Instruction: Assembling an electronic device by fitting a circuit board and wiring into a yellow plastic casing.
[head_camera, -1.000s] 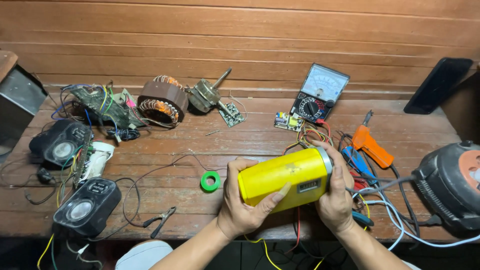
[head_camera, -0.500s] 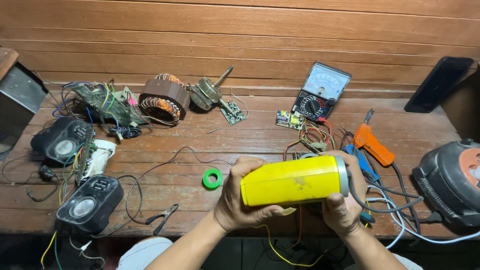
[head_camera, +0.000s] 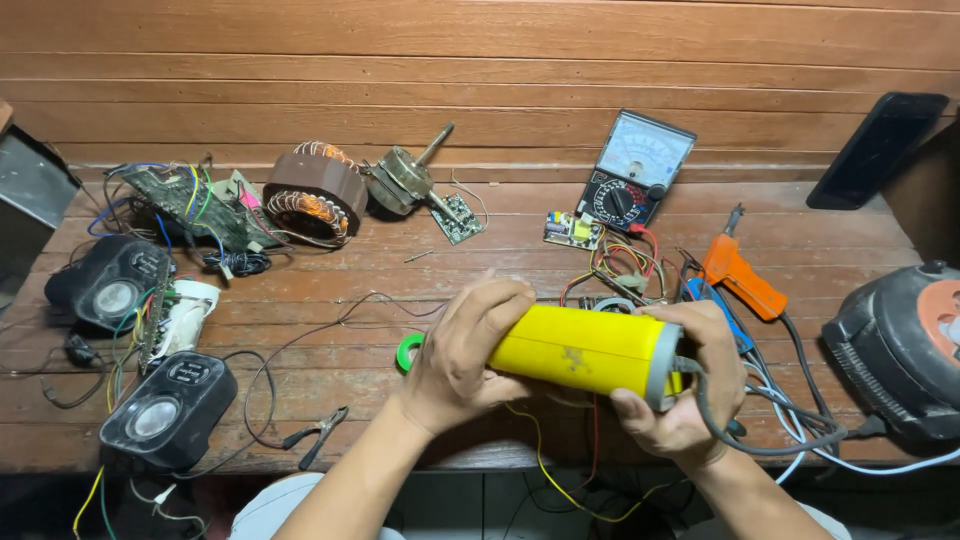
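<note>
- Since the earlier frame, the yellow cylinder (head_camera: 585, 349) has tipped from rising rightward to level, then slightly down at its grey end.
- Left hand (head_camera: 462, 355) wraps its left end; right hand (head_camera: 690, 385) clamps the grey cap (head_camera: 664, 364).
- It hangs just above the surface (head_camera: 520, 245), near the green tape ring (head_camera: 407, 350).
- Smooth plastic, probably slippery and light; wires trail beneath, so gripping both ends seems best.

Looks like a home electronics repair bench, pretty DIY. Rough wooden plank table (head_camera: 520, 250) against a plank wall, with an analog multimeter (head_camera: 634, 170), an orange soldering gun (head_camera: 740, 275), a copper-wound motor stator (head_camera: 315, 190), bare circuit boards (head_camera: 457, 217), gutted black speakers (head_camera: 165, 408) and loose wires and alligator clips (head_camera: 318, 432) scattered everywhere.
</note>
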